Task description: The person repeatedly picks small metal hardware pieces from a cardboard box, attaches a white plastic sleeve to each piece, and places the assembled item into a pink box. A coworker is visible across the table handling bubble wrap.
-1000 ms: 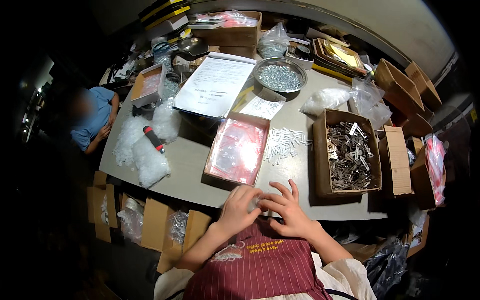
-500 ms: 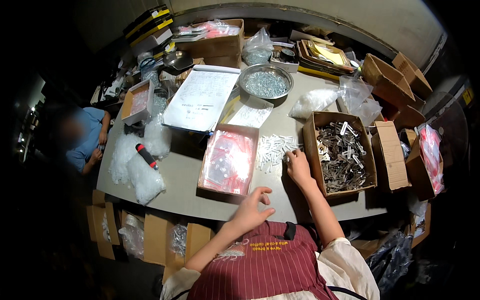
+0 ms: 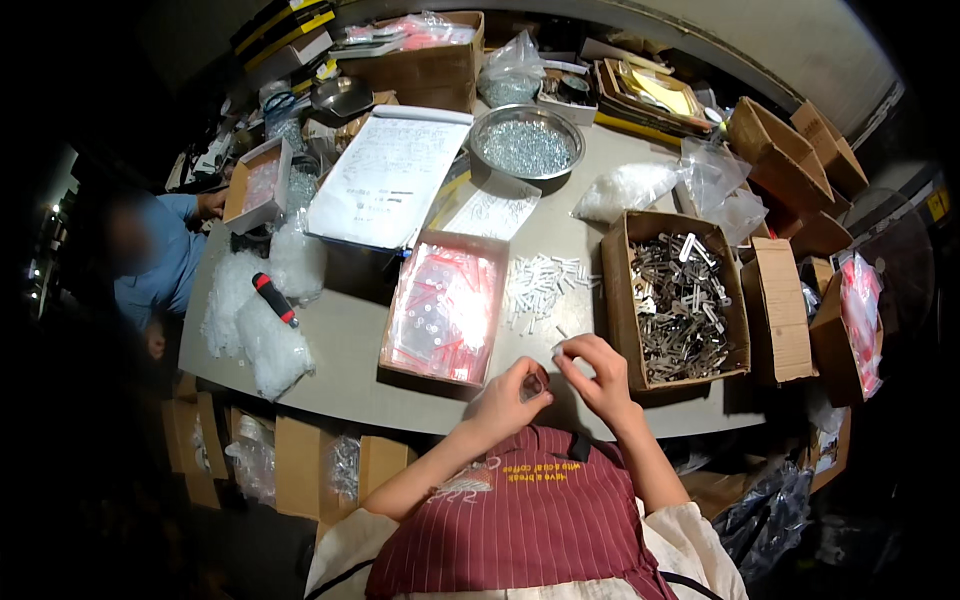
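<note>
What seems to be a small see-through bag (image 3: 535,384) is held between the curled thumb and fingers of the left hand (image 3: 508,400), just beside the near right corner of the bag box (image 3: 462,241). It is judged thin, limp, light and slippery, best gripped by its edge. By the right hand (image 3: 597,377), to the near right of the bag box, a small pale piece (image 3: 557,350) appears to be pinched at the fingertips; how firmly cannot be told. Loose white pieces (image 3: 543,283) are spread right of the bag box; probably light, stiff and easily rolled, they are best taken across the middle.
</note>
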### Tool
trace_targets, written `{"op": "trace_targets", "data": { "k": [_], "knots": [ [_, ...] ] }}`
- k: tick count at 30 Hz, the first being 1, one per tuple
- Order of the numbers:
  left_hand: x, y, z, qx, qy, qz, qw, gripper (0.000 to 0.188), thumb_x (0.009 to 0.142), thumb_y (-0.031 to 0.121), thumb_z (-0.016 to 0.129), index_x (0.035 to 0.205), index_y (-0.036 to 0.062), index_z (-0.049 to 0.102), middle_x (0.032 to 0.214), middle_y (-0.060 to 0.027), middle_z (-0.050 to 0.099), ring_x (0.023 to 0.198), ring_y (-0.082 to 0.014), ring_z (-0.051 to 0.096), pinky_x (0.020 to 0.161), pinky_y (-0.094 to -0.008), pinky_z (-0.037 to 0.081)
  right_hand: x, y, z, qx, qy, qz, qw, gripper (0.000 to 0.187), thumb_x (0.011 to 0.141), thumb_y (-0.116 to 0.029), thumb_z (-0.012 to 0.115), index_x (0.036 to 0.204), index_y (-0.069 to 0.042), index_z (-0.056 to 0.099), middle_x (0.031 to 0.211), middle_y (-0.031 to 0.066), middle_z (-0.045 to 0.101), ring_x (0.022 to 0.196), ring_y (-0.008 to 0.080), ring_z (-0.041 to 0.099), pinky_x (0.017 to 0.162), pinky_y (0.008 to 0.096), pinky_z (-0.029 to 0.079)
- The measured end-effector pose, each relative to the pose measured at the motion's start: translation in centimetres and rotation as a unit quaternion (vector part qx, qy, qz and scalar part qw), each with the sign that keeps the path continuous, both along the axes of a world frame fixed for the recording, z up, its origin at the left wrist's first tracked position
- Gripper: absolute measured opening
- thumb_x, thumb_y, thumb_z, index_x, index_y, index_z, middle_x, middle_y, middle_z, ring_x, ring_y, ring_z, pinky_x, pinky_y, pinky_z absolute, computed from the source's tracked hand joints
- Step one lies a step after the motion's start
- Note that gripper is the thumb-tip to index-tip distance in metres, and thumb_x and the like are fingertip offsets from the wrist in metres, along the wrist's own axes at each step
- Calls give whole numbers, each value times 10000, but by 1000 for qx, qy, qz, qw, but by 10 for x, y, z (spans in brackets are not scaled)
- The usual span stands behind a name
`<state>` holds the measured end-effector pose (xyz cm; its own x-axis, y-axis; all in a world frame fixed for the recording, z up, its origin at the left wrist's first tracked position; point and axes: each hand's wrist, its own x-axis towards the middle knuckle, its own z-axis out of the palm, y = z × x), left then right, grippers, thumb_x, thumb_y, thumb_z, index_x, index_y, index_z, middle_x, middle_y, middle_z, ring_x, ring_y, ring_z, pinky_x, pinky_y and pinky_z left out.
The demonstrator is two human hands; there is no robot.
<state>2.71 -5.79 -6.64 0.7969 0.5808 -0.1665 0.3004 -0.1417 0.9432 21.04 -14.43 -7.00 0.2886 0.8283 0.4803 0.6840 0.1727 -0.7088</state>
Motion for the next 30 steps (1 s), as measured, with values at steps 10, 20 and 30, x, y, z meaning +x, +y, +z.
{"op": "trace_targets", "data": {
  "k": [10, 20, 30],
  "knots": [
    [19, -7, -10, 86, -94, -21, 992, 338, 778, 48, 765, 1057, 28, 575, 983, -157, 696, 956, -360, 695, 793, -411, 547, -6, -32, 61, -94, -134, 131, 978, 389, 724, -137, 668, 1106, -102, 734, 1152, 72, 684, 1238, 306, 559, 1188, 557, 290],
    [32, -10, -35, 36, -78, 3, 996, 364, 844, 83, 747, 1157, 24, 570, 922, -115, 698, 860, -254, 703, 777, -369, 548, 86, -23, 54, -96, -89, 65, 989, 339, 744, 8, 623, 1069, -38, 705, 1119, 142, 692, 1111, 342, 630, 979, 441, 489],
    [25, -17, -67, -173, -16, -34, 984, 352, 913, 83, 720, 1225, 4, 577, 901, -59, 687, 735, -122, 648, 635, -268, 528, 211, 7, -47, -333, -477, 8, 814, 281, 737, -169, 684, 1005, -165, 767, 1085, 65, 646, 1203, 305, 515, 1176, 546, 254]
  ]
}}
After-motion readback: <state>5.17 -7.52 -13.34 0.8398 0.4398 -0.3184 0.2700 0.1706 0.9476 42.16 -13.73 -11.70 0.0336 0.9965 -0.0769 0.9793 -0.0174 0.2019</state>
